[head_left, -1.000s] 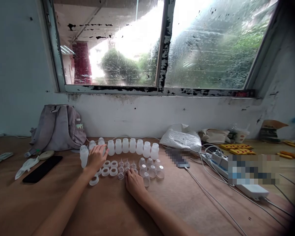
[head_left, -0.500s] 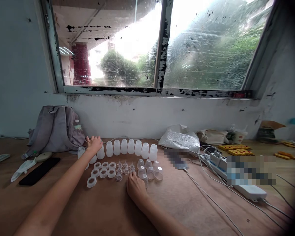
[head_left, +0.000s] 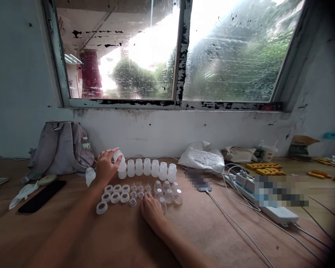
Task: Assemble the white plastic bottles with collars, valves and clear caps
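My left hand [head_left: 107, 165] grips a frosted white baby bottle [head_left: 118, 156] between thumb and fingers, lifted and tilted above the table. A curved row of similar bottles [head_left: 147, 166] stands upright just right of it; another bottle [head_left: 90, 175] is left of my wrist. My right hand [head_left: 153, 210] rests on the table with its fingers curled together, beside clear bottle nipples [head_left: 133, 194]; whatever its fingertips hold is hidden. Left of the nipples lie white screw rings [head_left: 115, 197]. Clear dome caps [head_left: 168, 195] stand at my right hand's other side, one partly behind it.
A grey backpack [head_left: 63, 149] leans at the back left, with a black phone [head_left: 41, 196] before it. To the right are a silvery plastic bag [head_left: 202, 158], a white power strip [head_left: 281, 216] with trailing cables, and yellow parts [head_left: 264, 167]. A wall with a window is behind.
My left hand has moved right from the left end of the row and raised a bottle, now tilted. My right hand stays nearly in place by the nipples. The view shifted slightly.
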Demonstrator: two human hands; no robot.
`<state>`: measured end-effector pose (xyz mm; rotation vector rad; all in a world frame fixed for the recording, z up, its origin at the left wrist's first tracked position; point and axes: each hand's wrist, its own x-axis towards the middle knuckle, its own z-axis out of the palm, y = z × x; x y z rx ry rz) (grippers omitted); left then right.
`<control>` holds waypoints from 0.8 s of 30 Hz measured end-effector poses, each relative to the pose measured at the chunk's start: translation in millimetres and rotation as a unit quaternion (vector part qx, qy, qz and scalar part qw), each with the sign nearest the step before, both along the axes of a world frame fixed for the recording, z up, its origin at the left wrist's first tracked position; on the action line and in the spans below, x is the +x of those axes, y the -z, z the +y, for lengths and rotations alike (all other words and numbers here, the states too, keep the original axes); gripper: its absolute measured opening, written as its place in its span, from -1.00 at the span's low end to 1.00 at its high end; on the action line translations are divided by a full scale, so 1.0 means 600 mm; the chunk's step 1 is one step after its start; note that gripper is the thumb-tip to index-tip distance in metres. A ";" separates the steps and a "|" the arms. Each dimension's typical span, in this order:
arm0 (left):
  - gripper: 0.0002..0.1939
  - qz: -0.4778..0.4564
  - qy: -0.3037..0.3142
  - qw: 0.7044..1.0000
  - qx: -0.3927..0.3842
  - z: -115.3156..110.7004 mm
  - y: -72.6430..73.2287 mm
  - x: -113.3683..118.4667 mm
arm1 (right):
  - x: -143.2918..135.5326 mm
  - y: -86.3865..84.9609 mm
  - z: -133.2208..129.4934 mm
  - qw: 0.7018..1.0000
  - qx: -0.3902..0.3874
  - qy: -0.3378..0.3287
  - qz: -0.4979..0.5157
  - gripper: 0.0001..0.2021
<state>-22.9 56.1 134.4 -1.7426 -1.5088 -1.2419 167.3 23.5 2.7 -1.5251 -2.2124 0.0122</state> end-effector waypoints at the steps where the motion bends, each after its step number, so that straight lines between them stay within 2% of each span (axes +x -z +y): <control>1: -0.65 -0.030 0.034 0.999 0.020 -0.017 0.004 0.013 | 0.001 -0.006 -0.002 0.999 0.016 -0.009 0.038 -0.80; 3: -0.68 -0.092 0.104 0.990 0.039 -0.046 0.030 0.041 | 0.002 -0.018 -0.008 0.988 0.060 -0.043 0.136 -0.78; 6: -0.69 -0.193 0.200 0.960 0.025 -0.074 0.102 0.087 | 0.004 -0.032 -0.015 0.949 0.109 -0.110 0.275 -0.76; 9: -0.62 -0.305 0.255 0.917 -0.037 -0.084 0.179 0.130 | 0.002 -0.033 -0.017 0.925 0.100 -0.144 0.337 -0.75; 12: -0.67 -0.370 0.266 0.887 -0.070 -0.088 0.221 0.154 | -0.001 -0.028 -0.017 0.914 0.089 -0.150 0.366 -0.76; 14: -0.68 -0.374 0.288 0.875 -0.107 -0.091 0.230 0.158 | -0.002 -0.029 -0.018 0.908 0.089 -0.148 0.382 -0.76; 18: -0.60 -0.327 0.366 0.851 -0.186 -0.098 0.230 0.156 | 0.008 -0.046 -0.020 0.911 0.095 -0.125 0.382 -0.73; 24: -0.59 -0.310 0.446 0.788 -0.289 -0.101 0.214 0.161 | 0.040 -0.077 -0.017 0.935 0.117 -0.159 0.293 -0.74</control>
